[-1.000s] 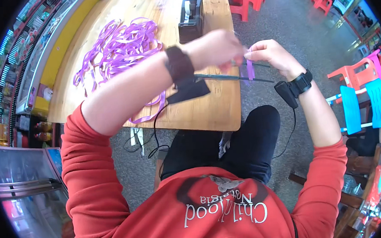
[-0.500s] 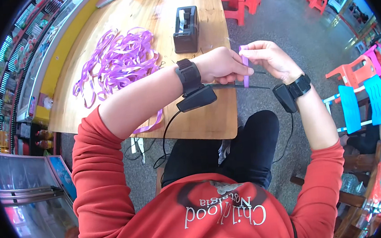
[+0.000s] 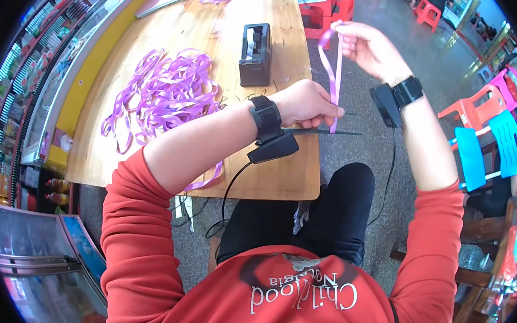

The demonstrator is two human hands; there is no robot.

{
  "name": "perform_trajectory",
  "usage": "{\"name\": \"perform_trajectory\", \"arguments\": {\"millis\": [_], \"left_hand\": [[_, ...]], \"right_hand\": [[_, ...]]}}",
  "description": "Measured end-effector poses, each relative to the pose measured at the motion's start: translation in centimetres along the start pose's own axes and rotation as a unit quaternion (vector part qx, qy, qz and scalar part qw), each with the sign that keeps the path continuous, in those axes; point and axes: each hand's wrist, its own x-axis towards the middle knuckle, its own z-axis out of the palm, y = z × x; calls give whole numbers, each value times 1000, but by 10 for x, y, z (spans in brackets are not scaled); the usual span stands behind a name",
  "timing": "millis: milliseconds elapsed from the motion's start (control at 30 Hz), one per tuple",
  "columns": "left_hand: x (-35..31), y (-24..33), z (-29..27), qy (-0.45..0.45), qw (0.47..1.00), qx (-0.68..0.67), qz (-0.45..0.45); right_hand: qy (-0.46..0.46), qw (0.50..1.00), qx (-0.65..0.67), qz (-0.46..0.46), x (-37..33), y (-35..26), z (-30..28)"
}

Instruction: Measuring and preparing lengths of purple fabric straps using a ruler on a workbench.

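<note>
Past the right edge of the table, a purple ribbon point(image 3: 329, 71) stretches between my hands. My left hand point(image 3: 308, 104) is closed in a pinch on its lower part, beside two thin dark rods point(image 3: 344, 133) that jut out past the table edge. The ribbon passes at the rods, but whether it goes around them I cannot tell. Higher up and farther out, my right hand point(image 3: 368, 46) pinches the ribbon's upper part between thumb and fingertips; a loop of it bends to the left there. A tangled heap of purple ribbon point(image 3: 171, 98) lies on the table to the left.
A black tape dispenser point(image 3: 254, 55) stands on the wooden table point(image 3: 271, 172). Black wrist straps with small boxes and cables hang on both my wrists. To the right are an orange chair point(image 3: 473, 108) and a blue chair point(image 3: 506, 142); red stools point(image 3: 426, 14) stand farther off.
My right hand has moved up and away, drawing the ribbon out into a longer stretch. My left hand keeps its pinch near the rods. The whole view has shifted slightly.
</note>
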Motion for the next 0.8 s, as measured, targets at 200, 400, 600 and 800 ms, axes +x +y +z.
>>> {"name": "perform_trajectory", "arguments": {"millis": [200,400,600,800], "left_hand": [[-1,1,1,3,1000,-2,-1],[-5,6,1,0,1000,9,-8],[-5,5,2,0,1000,21,-8],[-6,5,1,-4,1000,13,-3]], "right_hand": [[32,986,-129,-97,29,-33,-10],[-3,986,-154,-63,22,-53,-8],[-32,841,-540,-8,4,-97,-3],[98,695,-705,-98,18,-95,7]]}}
